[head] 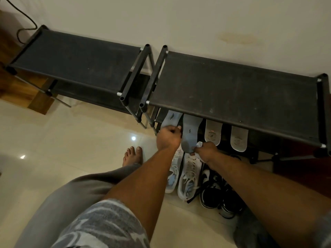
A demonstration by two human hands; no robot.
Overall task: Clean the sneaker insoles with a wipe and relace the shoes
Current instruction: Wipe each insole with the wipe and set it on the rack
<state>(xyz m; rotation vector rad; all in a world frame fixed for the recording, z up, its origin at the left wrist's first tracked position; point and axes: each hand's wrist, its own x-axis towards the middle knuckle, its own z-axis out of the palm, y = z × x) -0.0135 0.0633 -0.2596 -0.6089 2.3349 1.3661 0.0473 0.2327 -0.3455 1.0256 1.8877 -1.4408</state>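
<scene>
Two blue-grey insoles lean side by side against the front edge of the right shoe rack (pixel 232 90), their upper ends tucked under its fabric top shelf. The left hand (pixel 169 136) is closed around the lower part of the left blue-grey insole (pixel 172 118). The right hand (pixel 206 151) holds a crumpled white wipe (pixel 199 144) in curled fingers and pinches the lower end of the right blue-grey insole (pixel 190 131).

Two cream insoles (pixel 213 132) lean against the same rack, just to the right and apart from the hands. Below the hands, a pair of white-and-blue sneakers (pixel 189 174) stands on the tiled floor (pixel 71 140). A pair of black-and-white sneakers (pixel 210 192) stands just beside them on the right.

A left shoe rack (pixel 75 59) stands beside the right one, both against the wall (pixel 197 18). The person's bare foot (pixel 133 156) rests on the floor left of the sneakers. A dark cable (pixel 23 24) hangs in the upper left corner.
</scene>
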